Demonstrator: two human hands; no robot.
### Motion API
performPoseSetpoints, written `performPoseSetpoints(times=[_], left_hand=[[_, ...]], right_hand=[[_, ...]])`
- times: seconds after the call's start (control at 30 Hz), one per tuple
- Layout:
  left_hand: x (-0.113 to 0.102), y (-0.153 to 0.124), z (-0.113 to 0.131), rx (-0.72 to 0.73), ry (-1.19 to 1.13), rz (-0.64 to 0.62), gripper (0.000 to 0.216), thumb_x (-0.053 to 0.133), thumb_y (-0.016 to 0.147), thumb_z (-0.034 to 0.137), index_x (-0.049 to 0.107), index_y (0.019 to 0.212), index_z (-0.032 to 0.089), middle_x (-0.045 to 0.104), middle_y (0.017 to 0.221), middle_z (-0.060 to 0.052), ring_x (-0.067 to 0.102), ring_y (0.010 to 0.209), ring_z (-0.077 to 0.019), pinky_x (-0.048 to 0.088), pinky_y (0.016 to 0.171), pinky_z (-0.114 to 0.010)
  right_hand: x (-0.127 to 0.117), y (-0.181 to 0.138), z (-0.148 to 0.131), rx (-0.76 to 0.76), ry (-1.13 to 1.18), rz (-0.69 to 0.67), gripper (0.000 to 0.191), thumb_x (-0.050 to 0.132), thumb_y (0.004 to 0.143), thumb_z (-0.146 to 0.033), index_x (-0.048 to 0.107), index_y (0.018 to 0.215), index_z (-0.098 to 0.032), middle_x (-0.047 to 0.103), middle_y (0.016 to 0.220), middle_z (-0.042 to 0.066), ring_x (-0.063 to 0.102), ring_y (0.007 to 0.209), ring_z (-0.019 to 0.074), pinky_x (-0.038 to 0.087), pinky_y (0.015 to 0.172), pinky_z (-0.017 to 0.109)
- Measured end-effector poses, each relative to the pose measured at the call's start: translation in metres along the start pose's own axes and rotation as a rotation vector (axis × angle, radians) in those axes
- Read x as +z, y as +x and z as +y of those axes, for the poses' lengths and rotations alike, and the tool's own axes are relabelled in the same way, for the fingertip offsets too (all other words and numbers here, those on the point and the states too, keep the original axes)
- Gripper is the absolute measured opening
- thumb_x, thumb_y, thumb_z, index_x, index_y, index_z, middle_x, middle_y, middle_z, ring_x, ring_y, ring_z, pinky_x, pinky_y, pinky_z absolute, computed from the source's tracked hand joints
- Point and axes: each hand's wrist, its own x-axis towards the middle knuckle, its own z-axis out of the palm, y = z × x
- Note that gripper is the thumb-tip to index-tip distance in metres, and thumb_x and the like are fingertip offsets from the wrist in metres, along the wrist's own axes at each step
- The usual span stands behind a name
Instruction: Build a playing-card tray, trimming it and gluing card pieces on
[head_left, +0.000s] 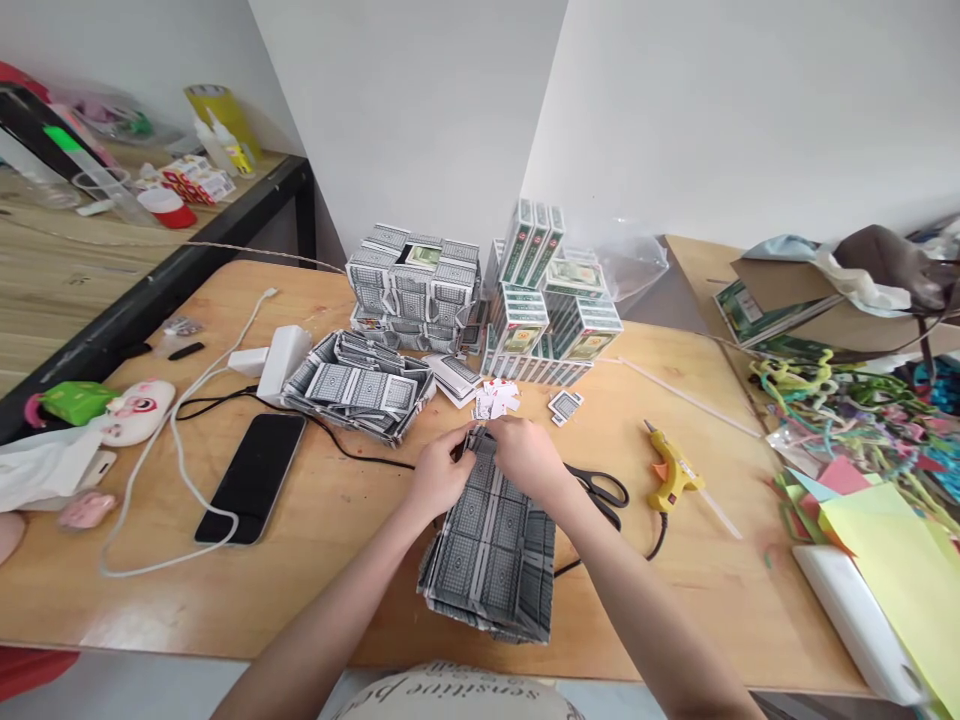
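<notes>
A flat block of joined playing cards (491,545), grey patterned backs up, lies on the wooden table (352,560) in front of me. My left hand (437,478) and my right hand (527,455) meet at its far edge, fingers pinched on the cards there. Just beyond my fingers lie a few loose face-up cards (496,398) and a single card (564,406). Another card block (358,386) sits further left.
Stacked card blocks (412,280) and green card boxes (551,310) stand at the back. Black scissors (600,488) and a yellow glue gun (671,475) lie right of my hands. A black phone (253,476) with a white cable lies left. Coloured paper (892,540) covers the right edge.
</notes>
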Motion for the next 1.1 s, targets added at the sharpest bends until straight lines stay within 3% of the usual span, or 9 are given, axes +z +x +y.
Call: performPoseSetpoints(times=[0.27, 0.4, 0.53, 0.7, 0.83, 0.9, 0.97, 1.1], left_hand=[[-0.003, 0.000, 0.005, -0.038, 0.014, -0.032, 0.049, 0.045, 0.071, 0.009, 0.057, 0.119, 0.015, 0.058, 0.123, -0.005, 0.054, 0.112, -0.0221, 0.040, 0.100, -0.038], [-0.004, 0.000, 0.005, -0.029, -0.009, -0.013, 0.046, 0.047, 0.070, 0.010, 0.059, 0.114, 0.016, 0.060, 0.120, -0.005, 0.054, 0.112, -0.0208, 0.039, 0.101, -0.037], [-0.002, -0.001, 0.003, -0.075, -0.159, -0.026, 0.046, 0.047, 0.068, 0.009, 0.055, 0.112, 0.016, 0.060, 0.115, -0.007, 0.057, 0.104, -0.0185, 0.043, 0.095, -0.034], [-0.005, -0.001, 0.001, -0.057, -0.319, -0.221, 0.056, 0.048, 0.062, 0.006, 0.047, 0.117, 0.017, 0.053, 0.124, -0.008, 0.048, 0.118, -0.0206, 0.039, 0.100, -0.034], [-0.013, -0.003, 0.009, -0.015, -0.335, -0.350, 0.067, 0.052, 0.064, 0.011, 0.037, 0.128, 0.021, 0.048, 0.131, -0.005, 0.045, 0.120, -0.0222, 0.036, 0.102, -0.036], [-0.017, -0.007, 0.019, 0.060, -0.313, -0.301, 0.065, 0.051, 0.063, 0.011, 0.040, 0.126, 0.020, 0.049, 0.129, -0.005, 0.044, 0.121, -0.0234, 0.034, 0.103, -0.036], [-0.020, -0.012, 0.033, 0.138, -0.239, -0.167, 0.060, 0.049, 0.062, 0.008, 0.046, 0.121, 0.019, 0.050, 0.128, -0.004, 0.042, 0.122, -0.0241, 0.032, 0.105, -0.036], [-0.026, -0.022, 0.061, 0.294, -0.063, 0.036, 0.056, 0.052, 0.066, 0.009, 0.045, 0.120, 0.022, 0.050, 0.124, -0.005, 0.045, 0.117, -0.0241, 0.034, 0.102, -0.037]], right_hand=[[0.003, 0.000, -0.010, -0.003, -0.083, 0.032, 0.025, 0.038, 0.081, -0.008, 0.059, 0.094, -0.013, 0.065, 0.090, 0.012, 0.062, 0.079, 0.0216, 0.044, 0.063, 0.028], [0.007, -0.006, -0.001, -0.003, -0.018, 0.080, 0.030, 0.040, 0.081, -0.008, 0.058, 0.102, -0.018, 0.065, 0.097, 0.008, 0.061, 0.084, 0.0186, 0.043, 0.068, 0.026], [0.010, -0.019, 0.008, 0.031, 0.124, 0.215, 0.031, 0.036, 0.084, -0.010, 0.061, 0.101, -0.020, 0.065, 0.102, 0.006, 0.060, 0.093, 0.0165, 0.043, 0.077, 0.024], [0.016, -0.027, 0.013, 0.050, 0.270, 0.342, 0.030, 0.035, 0.086, -0.012, 0.062, 0.099, -0.019, 0.066, 0.100, 0.006, 0.060, 0.095, 0.0155, 0.044, 0.081, 0.023], [0.019, -0.032, 0.012, -0.071, 0.328, 0.496, 0.034, 0.033, 0.085, -0.009, 0.061, 0.102, -0.017, 0.065, 0.104, 0.007, 0.058, 0.097, 0.0137, 0.045, 0.083, 0.023], [0.014, -0.037, 0.010, -0.172, 0.344, 0.589, 0.036, 0.032, 0.085, -0.008, 0.062, 0.102, -0.019, 0.064, 0.105, 0.007, 0.057, 0.099, 0.0133, 0.044, 0.086, 0.025], [0.004, -0.046, 0.007, -0.234, 0.327, 0.702, 0.034, 0.035, 0.086, -0.010, 0.063, 0.100, -0.022, 0.063, 0.103, 0.005, 0.054, 0.102, 0.0155, 0.044, 0.088, 0.030], [-0.016, -0.068, -0.005, -0.166, 0.303, 0.963, 0.027, 0.051, 0.081, -0.012, 0.065, 0.098, -0.028, 0.061, 0.083, 0.005, 0.054, 0.087, 0.0188, 0.046, 0.076, 0.035]])
